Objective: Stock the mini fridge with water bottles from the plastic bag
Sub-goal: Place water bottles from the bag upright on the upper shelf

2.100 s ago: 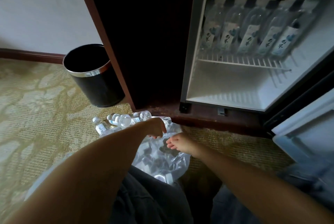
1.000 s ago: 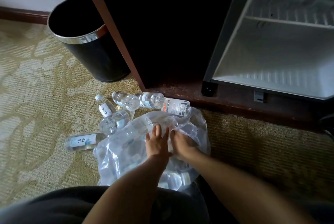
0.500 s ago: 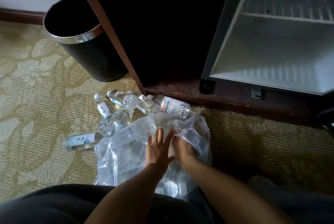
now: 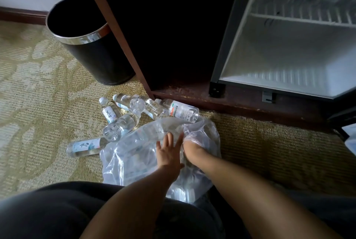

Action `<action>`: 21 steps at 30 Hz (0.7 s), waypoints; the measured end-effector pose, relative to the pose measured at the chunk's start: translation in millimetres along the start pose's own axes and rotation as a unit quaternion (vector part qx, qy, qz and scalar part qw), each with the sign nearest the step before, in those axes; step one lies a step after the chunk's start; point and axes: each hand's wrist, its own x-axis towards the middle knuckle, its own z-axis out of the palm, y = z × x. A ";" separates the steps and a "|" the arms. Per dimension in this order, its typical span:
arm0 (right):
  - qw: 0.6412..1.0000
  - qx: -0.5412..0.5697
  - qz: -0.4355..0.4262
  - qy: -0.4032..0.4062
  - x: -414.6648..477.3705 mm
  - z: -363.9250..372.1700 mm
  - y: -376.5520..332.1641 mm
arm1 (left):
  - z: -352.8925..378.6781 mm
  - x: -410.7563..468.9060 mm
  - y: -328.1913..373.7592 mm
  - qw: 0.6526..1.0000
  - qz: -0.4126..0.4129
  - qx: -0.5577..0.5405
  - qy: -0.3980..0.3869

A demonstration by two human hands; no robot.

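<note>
The left hand (image 4: 169,154) presses the plastic bag (image 4: 133,163), fingers apart; right hand (image 4: 193,151) buried (fingers hidden, can't tell) — slick film may slip, bottles (image 4: 119,127) roll.

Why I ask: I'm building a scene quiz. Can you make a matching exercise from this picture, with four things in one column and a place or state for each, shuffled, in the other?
Things
1. black bin
2. plastic bag
3. left hand
4. right hand

Places or states
A. fingers straight, flat on the bag
B. upright on the carpet
C. reaching into the bag's mouth, fingers hidden
D. clear, crumpled, beside loose bottles

Pairs: 1-B, 2-D, 3-A, 4-C
</note>
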 end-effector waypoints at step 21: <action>0.989 -0.120 0.040 0.080 -83.7 -23.5 15.3 | -52.5 -3.2 17.4 0.993 0.087 -0.075 -0.004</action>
